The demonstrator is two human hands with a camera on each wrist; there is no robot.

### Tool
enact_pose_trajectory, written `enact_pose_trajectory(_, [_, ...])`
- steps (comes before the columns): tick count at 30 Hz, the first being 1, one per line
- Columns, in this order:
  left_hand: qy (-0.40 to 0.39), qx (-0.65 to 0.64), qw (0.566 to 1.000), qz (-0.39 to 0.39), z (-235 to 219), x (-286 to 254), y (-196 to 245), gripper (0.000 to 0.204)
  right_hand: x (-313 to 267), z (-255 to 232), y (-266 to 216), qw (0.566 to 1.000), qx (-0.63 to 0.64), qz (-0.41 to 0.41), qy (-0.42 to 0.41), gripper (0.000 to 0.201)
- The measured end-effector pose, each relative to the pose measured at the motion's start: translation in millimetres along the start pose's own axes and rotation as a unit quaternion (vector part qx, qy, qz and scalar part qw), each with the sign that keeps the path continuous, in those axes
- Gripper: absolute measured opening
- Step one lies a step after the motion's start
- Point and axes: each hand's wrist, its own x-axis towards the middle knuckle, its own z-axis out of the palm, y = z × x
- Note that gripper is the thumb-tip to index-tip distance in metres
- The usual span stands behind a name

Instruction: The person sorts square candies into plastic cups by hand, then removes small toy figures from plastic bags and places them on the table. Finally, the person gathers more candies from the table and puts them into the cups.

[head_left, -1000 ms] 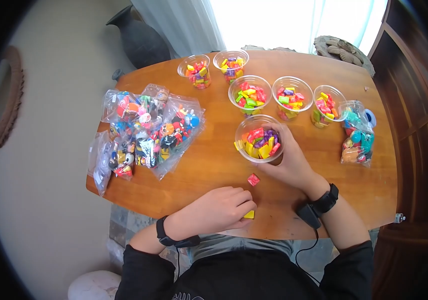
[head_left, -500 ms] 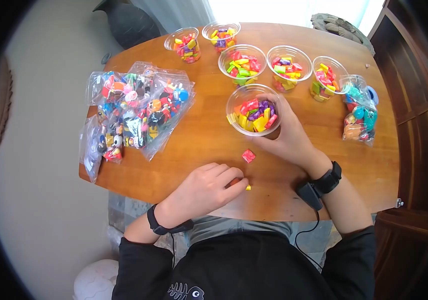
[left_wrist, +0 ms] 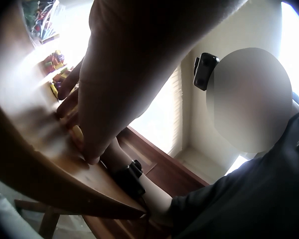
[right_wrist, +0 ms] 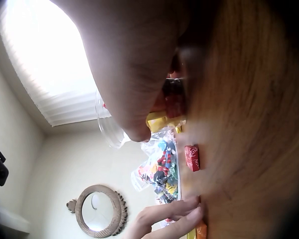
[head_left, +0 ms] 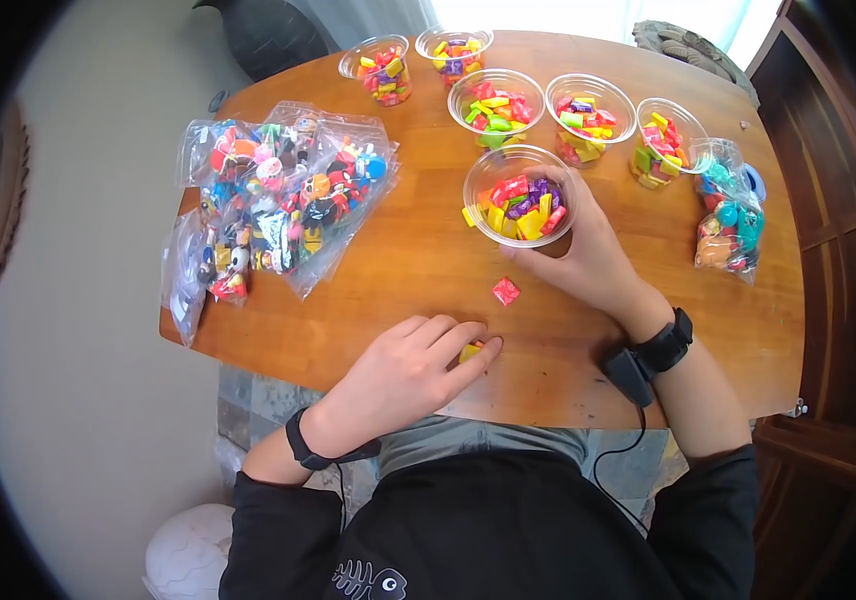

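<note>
I see daylight burning white through the window past the far edge of the table, the head view bright but bowed inside a black rim, while both wrist views come through hazy, the left hand darkly backlit and the table smeared up close.

My left hand reaches down to the wooden table, a yellow candy between my thumb and fingers. Colourful candies show past my fingertips, and my right arm wears a black device.
</note>
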Motion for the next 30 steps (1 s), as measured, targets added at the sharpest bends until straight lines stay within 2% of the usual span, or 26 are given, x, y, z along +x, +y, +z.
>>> enact_pose_trajectory(4, [-0.007,-0.017,0.999,-0.028,-1,1,2,0.035,0,-1,0,1.000,0.001,0.002,-0.002,0.078])
enact_pose_trajectory(6, [-0.005,-0.059,0.996,-0.067,-1,2,3,0.029,-1,-1,1,1.000,-0.002,-0.001,0.000,0.078])
enact_pose_trajectory(13, [-0.016,-0.072,0.996,-0.041,-11,22,-10,0.024,0,-1,-1,1.000,0.003,-0.005,0.002,0.078])
enact_pose_trajectory(16, [0.017,-0.075,0.996,-0.049,-27,38,-18,0.025,1,-2,-3,1.000,0.026,0.008,-0.004,0.078])
enact_pose_trajectory(17, [0.052,-0.071,0.995,-0.042,-29,46,-20,0.024,0,-2,-4,1.000,0.022,0.013,0.000,0.078])
enact_pose_trajectory(18, [0.088,-0.067,0.993,-0.037,-30,53,-22,0.024,0,-2,-4,1.000,0.028,0.011,0.002,0.077])
enact_pose_trajectory(20, [0.097,-0.081,0.992,-0.031,-17,63,-24,0.022,-1,-1,-1,1.000,0.030,0.008,0.004,0.078])
enact_pose_trajectory(22, [0.029,-0.002,0.999,0.019,1,71,-29,0.022,0,0,5,0.998,0.063,0.000,0.001,0.077])
enact_pose_trajectory(23, [0.031,-0.004,0.999,0.029,7,73,-29,0.022,-1,0,9,0.999,0.036,-0.029,0.010,0.078])
enact_pose_trajectory(30, [0.022,-0.052,0.998,-0.014,4,69,-21,0.024,-2,-4,2,1.000,-0.008,-0.015,0.009,0.082])
